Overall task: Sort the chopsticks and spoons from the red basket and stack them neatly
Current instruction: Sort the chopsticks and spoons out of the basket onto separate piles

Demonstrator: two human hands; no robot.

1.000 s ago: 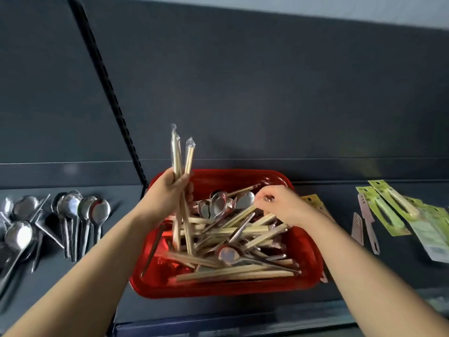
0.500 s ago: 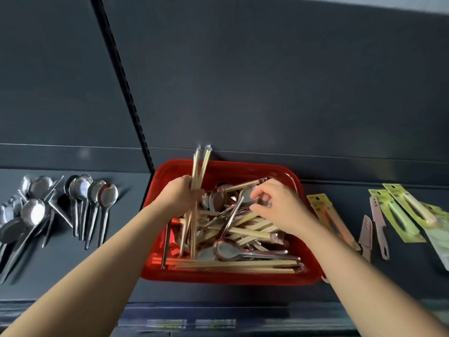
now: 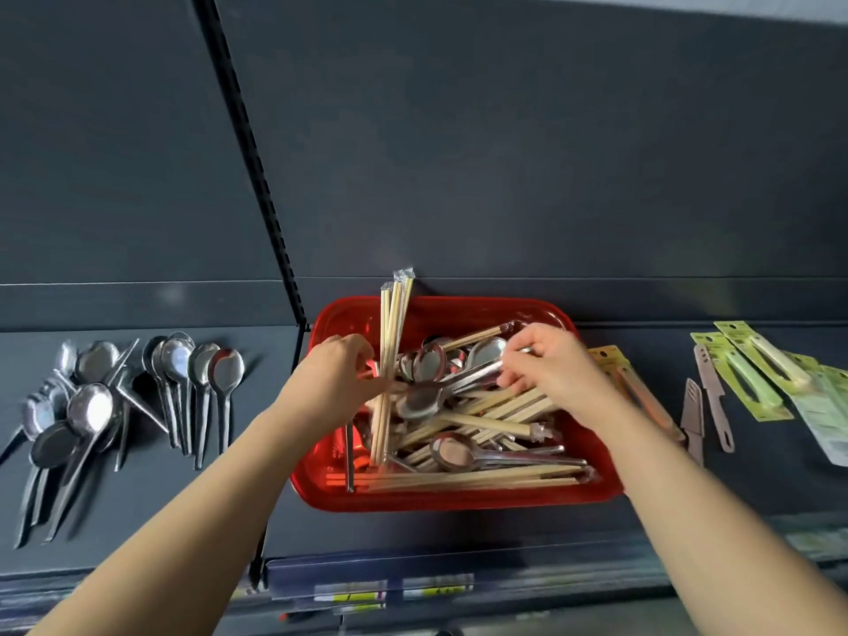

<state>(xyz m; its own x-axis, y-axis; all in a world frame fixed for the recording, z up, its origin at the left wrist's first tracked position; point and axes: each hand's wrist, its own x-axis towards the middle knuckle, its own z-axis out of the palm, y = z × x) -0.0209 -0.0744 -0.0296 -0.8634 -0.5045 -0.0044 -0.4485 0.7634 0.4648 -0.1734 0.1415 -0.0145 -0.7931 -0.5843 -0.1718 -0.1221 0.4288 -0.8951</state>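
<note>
A red basket (image 3: 440, 498) sits on a dark shelf, filled with wrapped wooden chopsticks and metal spoons in a jumble. My left hand (image 3: 337, 374) grips a bundle of wrapped chopsticks (image 3: 392, 323) that stands nearly upright at the basket's left side, tips above the far rim. My right hand (image 3: 546, 364) reaches in from the right and pinches the handle of a metal spoon (image 3: 463, 383) lying across the pile. Several sorted spoons (image 3: 183, 374) lie on the shelf to the left of the basket.
A black slotted upright (image 3: 257, 176) divides the shelf just left of the basket. Packaged peelers and knives (image 3: 752, 374) lie on the shelf to the right. Price labels (image 3: 394, 589) run along the shelf's front edge. A dark back wall rises behind.
My left hand has lowered the chopstick bundle deeper into the basket. My right hand has moved forward over the pile and taken hold of a spoon handle. The view has shifted slightly.
</note>
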